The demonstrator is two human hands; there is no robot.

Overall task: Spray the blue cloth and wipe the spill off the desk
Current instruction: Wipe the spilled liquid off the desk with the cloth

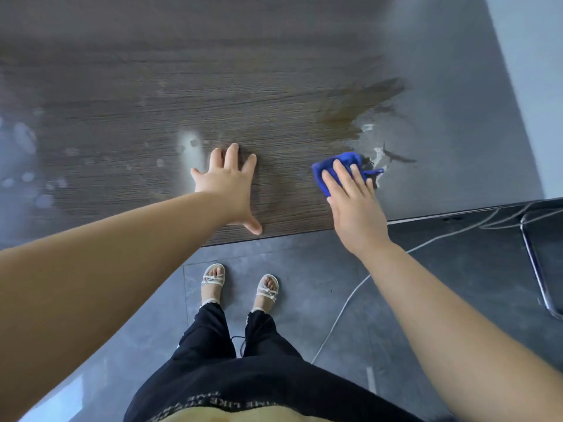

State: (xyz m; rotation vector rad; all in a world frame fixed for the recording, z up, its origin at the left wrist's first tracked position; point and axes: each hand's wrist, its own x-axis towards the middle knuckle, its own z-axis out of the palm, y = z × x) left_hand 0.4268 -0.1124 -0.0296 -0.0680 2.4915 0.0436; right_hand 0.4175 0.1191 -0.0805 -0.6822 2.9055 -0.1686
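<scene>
- On my feed, the small, crumpled bright-blue cloth (pixel 345 159) lies on the desk a little way in from its front edge, toward the right end. It is bunched up under a hand, and a thin strip of it pokes out on the right.
- Deeper in from the front edge than the cloth, a brownish smeared spill (pixel 359 102) spreads across the top. Thin wet streaks (pixel 376 153) shine just to the cloth's right.
- The dark, wood-grain desk (pixel 152 102) fills the upper part of my view. Pale spots (pixel 24 138) dot its left side, and a whitish glare patch (pixel 189 141) sits farther right, well in from the front edge.
- On my side of the front edge, from left to right, I see:
  - grey floor tiles (pixel 304 284)
  - white strappy sandals (pixel 213 281) under black trousers (pixel 259 360)
  - a white cable (pixel 341 312) trailing over the floor
  - a chrome tube chair leg (pixel 536 269)
- A pale wall (pixel 533 86) stands past the desk's right end.
- The left hand (pixel 228 187) lies flat on the desk just inside the front edge. Its fingers are straight and splayed, the thumb is almost at the edge, and it holds nothing.
- The right hand (pixel 353 205) presses down flat on the cloth. Its fingers are straight, not curled round the cloth, and the wrist reaches in over the front edge.
</scene>
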